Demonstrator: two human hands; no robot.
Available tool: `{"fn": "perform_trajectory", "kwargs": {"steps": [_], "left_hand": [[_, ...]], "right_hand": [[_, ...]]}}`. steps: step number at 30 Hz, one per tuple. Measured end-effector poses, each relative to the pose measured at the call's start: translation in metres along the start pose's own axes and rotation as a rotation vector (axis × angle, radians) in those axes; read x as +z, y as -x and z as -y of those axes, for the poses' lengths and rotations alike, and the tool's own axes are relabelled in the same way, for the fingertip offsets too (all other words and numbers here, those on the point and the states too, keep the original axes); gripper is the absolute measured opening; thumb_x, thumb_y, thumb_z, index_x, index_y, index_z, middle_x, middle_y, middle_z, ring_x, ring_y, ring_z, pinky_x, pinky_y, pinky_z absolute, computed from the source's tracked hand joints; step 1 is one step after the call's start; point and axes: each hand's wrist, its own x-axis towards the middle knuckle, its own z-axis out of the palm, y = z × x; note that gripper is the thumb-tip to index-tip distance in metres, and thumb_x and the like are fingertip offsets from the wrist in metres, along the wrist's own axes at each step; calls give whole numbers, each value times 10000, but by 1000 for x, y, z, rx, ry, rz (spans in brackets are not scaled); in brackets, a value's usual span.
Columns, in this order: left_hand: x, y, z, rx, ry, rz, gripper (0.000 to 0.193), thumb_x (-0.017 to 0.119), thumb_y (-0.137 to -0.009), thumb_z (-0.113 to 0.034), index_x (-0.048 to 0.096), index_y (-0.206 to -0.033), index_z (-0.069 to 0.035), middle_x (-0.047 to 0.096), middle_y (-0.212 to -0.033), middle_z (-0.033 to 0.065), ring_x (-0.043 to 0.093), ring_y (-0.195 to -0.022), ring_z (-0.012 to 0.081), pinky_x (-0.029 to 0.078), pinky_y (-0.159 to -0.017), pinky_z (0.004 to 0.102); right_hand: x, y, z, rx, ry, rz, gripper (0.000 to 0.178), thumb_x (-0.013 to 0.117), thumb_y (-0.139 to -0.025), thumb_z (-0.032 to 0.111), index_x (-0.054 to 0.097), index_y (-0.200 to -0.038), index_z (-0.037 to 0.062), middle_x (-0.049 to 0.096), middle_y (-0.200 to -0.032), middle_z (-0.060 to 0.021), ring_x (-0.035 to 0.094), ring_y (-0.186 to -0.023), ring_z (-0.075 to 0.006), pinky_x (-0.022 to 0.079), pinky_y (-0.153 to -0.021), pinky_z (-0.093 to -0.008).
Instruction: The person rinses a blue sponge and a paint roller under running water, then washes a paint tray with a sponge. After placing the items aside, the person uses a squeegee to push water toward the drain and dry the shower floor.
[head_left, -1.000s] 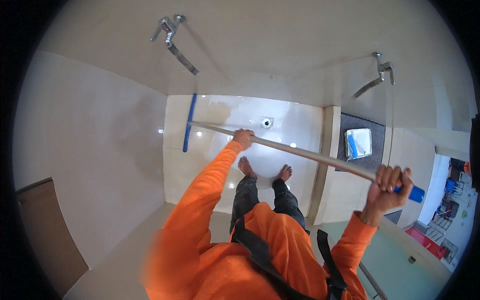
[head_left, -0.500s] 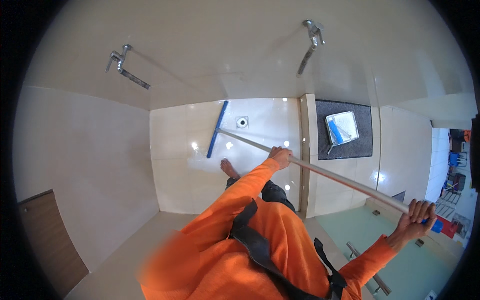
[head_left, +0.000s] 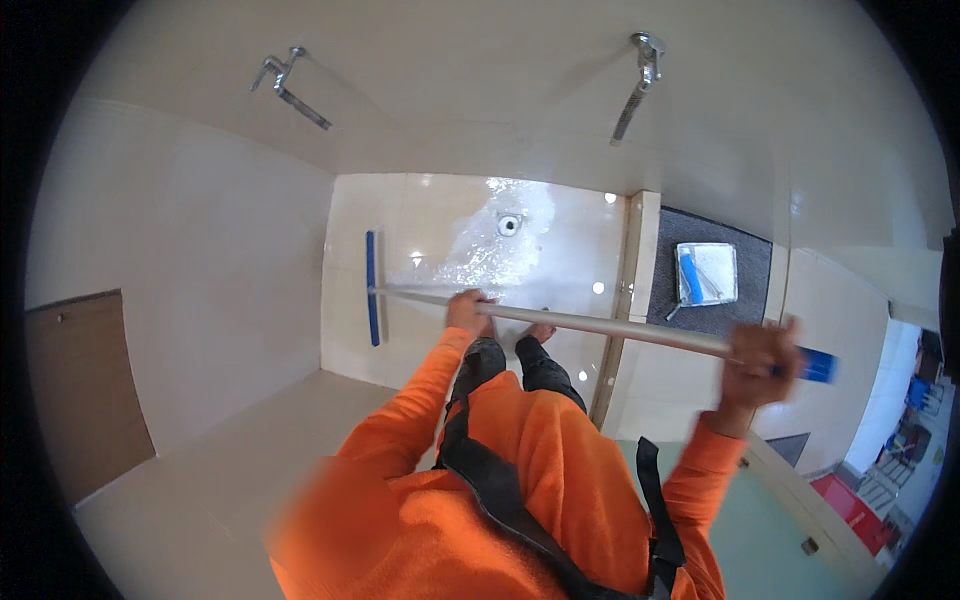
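Both hands grasp the squeegee pole [head_left: 600, 326]: left hand [head_left: 468, 311] mid-shaft, right hand [head_left: 760, 362] near its end. Blade [head_left: 372, 288] lies at the wet floor's [head_left: 440, 225] left edge; drain [head_left: 509, 224] beyond, tray [head_left: 707, 272] on mat [head_left: 755, 260] right.

shower rm | 2 wall shower taps [head_left: 290, 82] | floor drain [head_left: 509, 224] | wet tiled floor [head_left: 570, 240]
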Motion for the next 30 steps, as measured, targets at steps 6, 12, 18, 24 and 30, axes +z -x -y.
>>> {"fn": "perform_trajectory", "kwargs": {"steps": [6,12,18,24,30], "left_hand": [[-25,47,113,-585,-545,346,343,706,-785,-266,642,-1121,-252,638,-1177,42,535,-1228,277,334,-1086,548],[29,8,44,-504,-278,405,347,664,-749,-187,655,-1079,-292,658,-1150,21,547,-1220,277,295,-1115,565],[67,-62,-88,-239,-54,266,261,647,-741,-148,671,-972,-268,705,-968,48,633,-1010,302,440,-932,483],[83,-124,-178,-97,156,103,204,620,-789,-128,668,-968,-213,694,-767,102,667,-817,355,499,-779,474],[60,-157,-246,-28,177,193,192,603,-827,-142,650,-1007,-189,714,-906,104,672,-896,339,507,-796,459]], "right_hand": [[85,26,-133,317,-140,188,203,514,-871,123,373,-726,138,331,-540,14,347,-488,-130,384,-561,-342],[54,-29,-69,291,16,167,273,524,-900,238,344,-716,149,304,-550,28,280,-474,-110,290,-506,-322],[49,-136,37,225,53,244,208,523,-962,289,436,-852,136,309,-541,54,269,-467,-71,286,-514,-251],[59,-208,108,210,103,384,149,468,-953,122,416,-819,82,312,-551,30,257,-473,-73,303,-544,-247],[82,-224,153,82,10,138,298,578,-947,314,449,-782,102,374,-535,1,329,-475,-120,355,-590,-293]]}}
